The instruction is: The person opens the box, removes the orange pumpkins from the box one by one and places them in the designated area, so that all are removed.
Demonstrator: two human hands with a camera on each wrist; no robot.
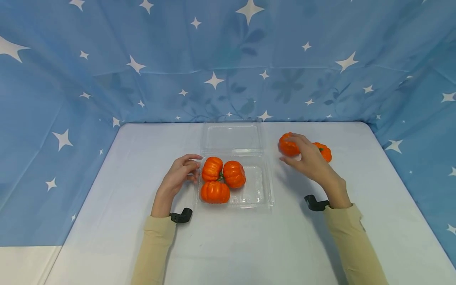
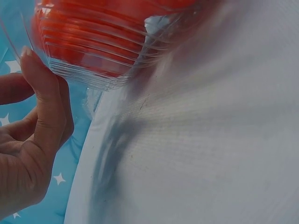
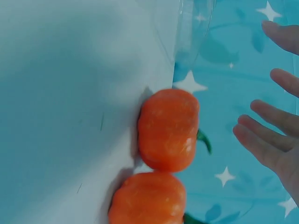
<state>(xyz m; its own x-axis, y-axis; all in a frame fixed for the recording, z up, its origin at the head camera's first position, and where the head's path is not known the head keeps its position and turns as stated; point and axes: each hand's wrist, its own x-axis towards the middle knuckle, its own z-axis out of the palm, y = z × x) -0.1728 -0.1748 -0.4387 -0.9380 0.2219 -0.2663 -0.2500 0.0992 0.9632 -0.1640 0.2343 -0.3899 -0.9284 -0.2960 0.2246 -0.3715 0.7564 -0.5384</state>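
Observation:
A clear plastic clamshell box (image 1: 254, 183) lies with its lid folded back. In its left part sit three small orange pumpkins, one at the back left (image 1: 212, 169), one to its right (image 1: 234, 174) and one in front (image 1: 215, 192). Beside the box's left wall is my left hand (image 1: 178, 173), its fingers loosely bent; in the left wrist view a fingertip (image 2: 28, 53) meets the rim. My right hand (image 1: 309, 160) hovers near two more pumpkins, a left one (image 1: 287, 145) and a right one (image 1: 323, 152), partly covering both. Its fingers are spread and hold nothing.
The box's transparent lid (image 1: 233, 137) lies flat toward the back edge of the white table (image 1: 231, 241). A blue curtain with white stars (image 1: 228, 59) hangs behind the table and along its sides. Black wrist cameras sit on both wrists.

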